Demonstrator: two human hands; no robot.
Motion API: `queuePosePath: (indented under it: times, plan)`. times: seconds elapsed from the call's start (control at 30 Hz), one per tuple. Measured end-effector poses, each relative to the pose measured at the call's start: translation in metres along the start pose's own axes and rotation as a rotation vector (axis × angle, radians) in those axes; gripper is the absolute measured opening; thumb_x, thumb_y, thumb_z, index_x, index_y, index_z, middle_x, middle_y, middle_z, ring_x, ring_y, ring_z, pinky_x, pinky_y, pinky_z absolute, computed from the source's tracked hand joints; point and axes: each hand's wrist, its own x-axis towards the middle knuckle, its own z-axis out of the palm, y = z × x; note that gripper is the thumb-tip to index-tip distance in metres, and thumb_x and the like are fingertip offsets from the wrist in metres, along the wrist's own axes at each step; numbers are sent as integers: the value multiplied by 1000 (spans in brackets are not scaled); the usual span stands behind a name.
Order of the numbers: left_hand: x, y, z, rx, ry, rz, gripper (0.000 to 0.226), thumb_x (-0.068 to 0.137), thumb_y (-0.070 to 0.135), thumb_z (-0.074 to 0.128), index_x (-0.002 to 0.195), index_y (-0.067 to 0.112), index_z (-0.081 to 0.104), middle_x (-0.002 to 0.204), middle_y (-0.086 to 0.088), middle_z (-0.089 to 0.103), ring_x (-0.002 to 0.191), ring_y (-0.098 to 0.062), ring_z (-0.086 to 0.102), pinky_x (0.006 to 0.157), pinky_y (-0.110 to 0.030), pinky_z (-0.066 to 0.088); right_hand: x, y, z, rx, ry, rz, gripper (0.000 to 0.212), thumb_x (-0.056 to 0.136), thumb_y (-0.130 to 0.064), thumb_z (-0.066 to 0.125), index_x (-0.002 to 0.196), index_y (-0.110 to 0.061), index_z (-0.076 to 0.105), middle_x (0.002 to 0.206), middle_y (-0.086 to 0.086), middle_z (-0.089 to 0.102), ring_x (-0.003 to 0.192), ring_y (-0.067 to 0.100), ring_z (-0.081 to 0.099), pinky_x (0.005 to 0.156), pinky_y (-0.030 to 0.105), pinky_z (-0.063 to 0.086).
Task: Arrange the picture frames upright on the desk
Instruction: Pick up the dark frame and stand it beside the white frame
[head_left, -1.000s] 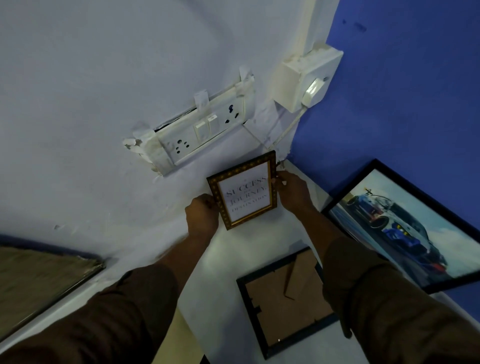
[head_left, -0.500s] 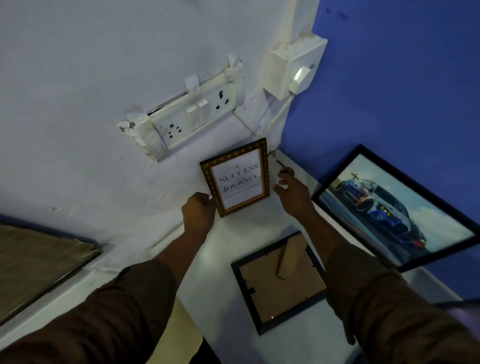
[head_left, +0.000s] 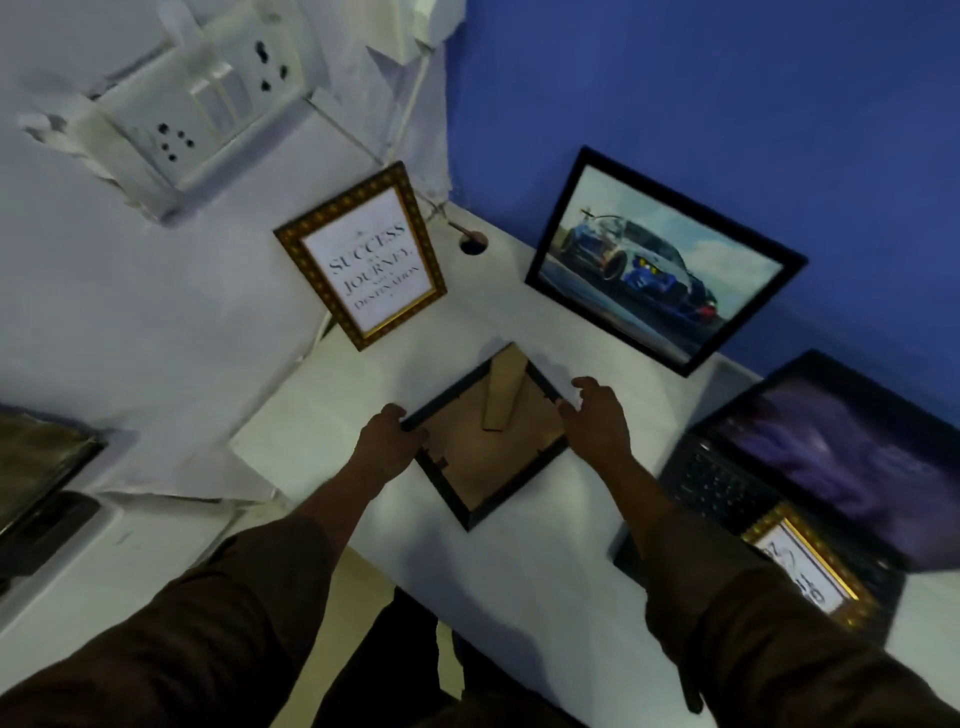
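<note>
Left hand (head_left: 387, 449) and right hand (head_left: 597, 423) gripped opposite edges of the face-down black frame (head_left: 488, 441), apparently to stand it.

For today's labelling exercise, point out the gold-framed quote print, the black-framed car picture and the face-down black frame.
gold-framed quote print (head_left: 370, 266), head view, white printed centre
black-framed car picture (head_left: 644, 262), head view, the car
face-down black frame (head_left: 511, 457), head view, brown backing board

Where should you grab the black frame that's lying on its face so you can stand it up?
Probably by its two opposite side rails, one from each side. The black frame lies face down on the desk, its cardboard stand sticking up in the middle, so the thin edges are the clear part. The left hand and right hand are already at those rails.
</note>
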Motion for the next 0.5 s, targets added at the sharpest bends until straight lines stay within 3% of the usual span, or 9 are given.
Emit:
queuePosePath:
  times: [0.17, 0.27, 0.5]
  plan:
    - [2, -1, 8, 83, 14, -7, 60, 88, 21, 69, 139, -2, 45, 130, -21, 59, 113, -35, 61, 87, -35, 49, -22, 26, 13, 53, 10, 200, 56, 97, -22, 57, 149, -9, 39, 138, 21, 53, 121, 35, 58, 96, 40, 50]
    - [8, 0, 6, 119, -1, 18, 58, 87, 22, 69, 135, -3, 49, 124, -20, 61, 101, -30, 61, 80, -35, 50, -27, 28, 25, 106, 15, 224, 52, 95, -24, 56, 144, -10, 44, 131, 19, 60, 115, 35, 61, 93, 40, 52]
    - [21, 2, 2, 150, -5, 40, 15, 90, 16, 65, 96, 3, 59, 91, -11, 61, 84, -26, 57, 74, -30, 44, -22, 21, 35, 135, 73, 278, 43, 94, -15, 56, 136, -9, 48, 121, 17, 65, 104, 34, 64, 81, 35, 50]
